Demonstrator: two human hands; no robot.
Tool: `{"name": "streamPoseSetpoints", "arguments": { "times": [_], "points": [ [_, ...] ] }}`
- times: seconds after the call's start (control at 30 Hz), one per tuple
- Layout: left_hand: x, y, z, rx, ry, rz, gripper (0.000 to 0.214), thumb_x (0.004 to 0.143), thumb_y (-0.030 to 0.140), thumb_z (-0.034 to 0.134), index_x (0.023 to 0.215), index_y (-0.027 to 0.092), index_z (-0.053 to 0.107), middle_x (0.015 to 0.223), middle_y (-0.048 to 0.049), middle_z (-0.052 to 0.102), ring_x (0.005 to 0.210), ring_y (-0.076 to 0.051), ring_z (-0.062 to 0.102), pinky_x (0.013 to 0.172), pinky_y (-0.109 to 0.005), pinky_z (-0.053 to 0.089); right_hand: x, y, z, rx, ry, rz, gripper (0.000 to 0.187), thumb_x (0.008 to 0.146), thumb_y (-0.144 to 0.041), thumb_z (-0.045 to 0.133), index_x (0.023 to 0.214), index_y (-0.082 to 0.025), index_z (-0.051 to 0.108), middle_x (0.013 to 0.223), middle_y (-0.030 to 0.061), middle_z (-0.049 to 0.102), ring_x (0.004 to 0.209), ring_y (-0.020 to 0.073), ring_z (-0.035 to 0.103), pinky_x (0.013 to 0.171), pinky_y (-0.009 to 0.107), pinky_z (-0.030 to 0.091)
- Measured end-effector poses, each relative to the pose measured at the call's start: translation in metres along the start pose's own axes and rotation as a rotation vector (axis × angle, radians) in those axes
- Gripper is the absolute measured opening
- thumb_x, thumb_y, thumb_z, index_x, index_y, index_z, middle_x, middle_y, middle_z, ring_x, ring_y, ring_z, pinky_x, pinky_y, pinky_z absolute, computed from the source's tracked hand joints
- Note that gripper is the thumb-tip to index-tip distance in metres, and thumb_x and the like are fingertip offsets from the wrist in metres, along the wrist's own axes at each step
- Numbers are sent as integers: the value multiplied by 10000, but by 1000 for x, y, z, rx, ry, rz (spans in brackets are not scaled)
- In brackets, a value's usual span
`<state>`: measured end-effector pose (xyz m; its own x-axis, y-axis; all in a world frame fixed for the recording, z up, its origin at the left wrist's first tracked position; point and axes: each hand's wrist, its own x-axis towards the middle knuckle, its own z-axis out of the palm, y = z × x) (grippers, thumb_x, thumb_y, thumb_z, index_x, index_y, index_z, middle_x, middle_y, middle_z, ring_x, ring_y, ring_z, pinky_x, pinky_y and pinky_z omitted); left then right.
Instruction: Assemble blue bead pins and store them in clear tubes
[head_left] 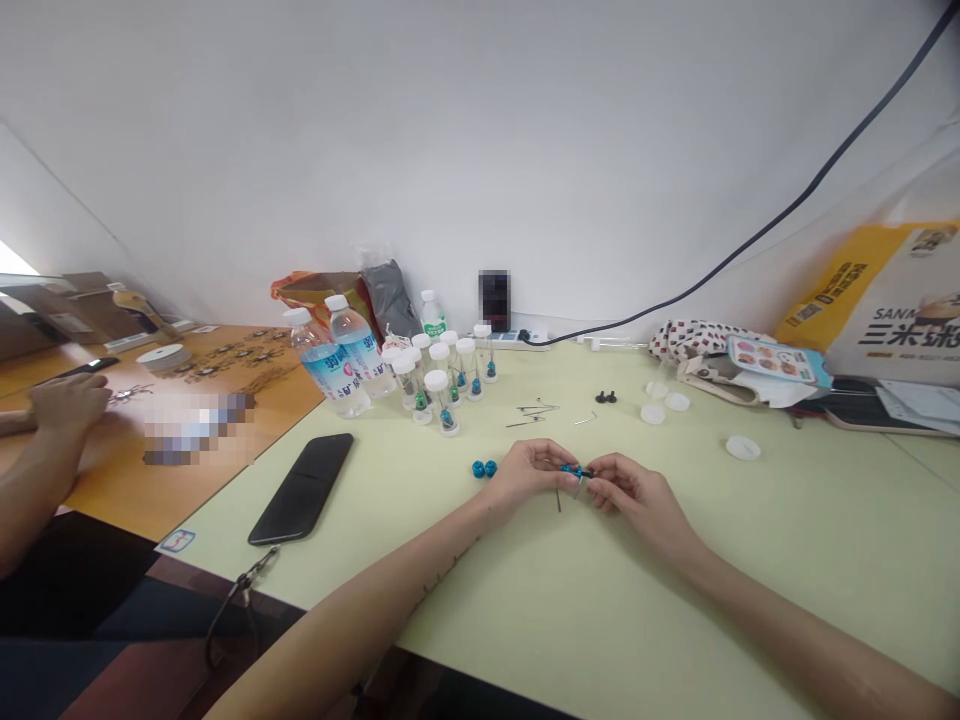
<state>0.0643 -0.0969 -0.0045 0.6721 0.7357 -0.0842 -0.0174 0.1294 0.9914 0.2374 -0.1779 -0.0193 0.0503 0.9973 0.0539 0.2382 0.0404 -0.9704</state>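
Note:
My left hand (529, 470) and my right hand (626, 487) meet over the pale green table (570, 600), fingertips pinched together. Between them sits a small blue and black part (576, 470), gripped from both sides. A thin metal pin (559, 500) hangs or lies just below my left fingers. Two loose blue beads (484, 468) rest on the table a little left of my left hand.
Several white-capped vials (442, 375) and two water bottles (341, 360) stand behind. A black phone (302, 487) lies at left. Thin wires (536, 412), small black parts (606, 397) and white caps (664, 405) lie beyond my hands. Another person's hand (67, 400) rests on the wooden table at left.

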Motion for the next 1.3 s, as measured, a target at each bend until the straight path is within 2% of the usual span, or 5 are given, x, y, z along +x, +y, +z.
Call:
{"name": "streamPoseSetpoints", "arguments": {
  "times": [0.1,0.3,0.83,1.17,1.3],
  "points": [
    [-1,1,1,1,13,10,371,565,316,777,853,125,642,810,-68,654,759,-159,614,735,-300,476,0,1,0,17,3,-8,332,781,-447,573,1005,-203,546,735,15,616,657,164,596,594,291,488],
    [0,0,0,23,2,14,369,560,315,781,834,117,633,838,-82,651,761,-158,611,719,-287,473,0,0,0,-14,1,0,287,773,-457,575,891,-195,588,723,26,640,661,170,600,603,295,483],
    [3,-7,-4,26,-33,16,359,551,295,788,803,114,606,871,-102,680,800,-177,632,761,-313,471,-1,1,-1,-6,-17,0,274,801,-448,550,853,-185,604,691,18,630,641,152,578,592,275,468],
    [2,-4,-2,-3,9,20,339,552,291,788,790,115,622,833,-77,673,773,-163,624,752,-303,466,-1,1,0,27,2,-32,288,802,-409,561,998,-200,539,737,17,616,647,157,589,578,280,482],
    [2,-3,-1,-15,17,15,354,530,308,795,778,120,627,813,-67,674,750,-162,623,736,-302,464,0,2,1,14,8,-28,232,817,-380,549,957,-195,552,762,27,635,653,152,595,600,281,483]
  ]
}}
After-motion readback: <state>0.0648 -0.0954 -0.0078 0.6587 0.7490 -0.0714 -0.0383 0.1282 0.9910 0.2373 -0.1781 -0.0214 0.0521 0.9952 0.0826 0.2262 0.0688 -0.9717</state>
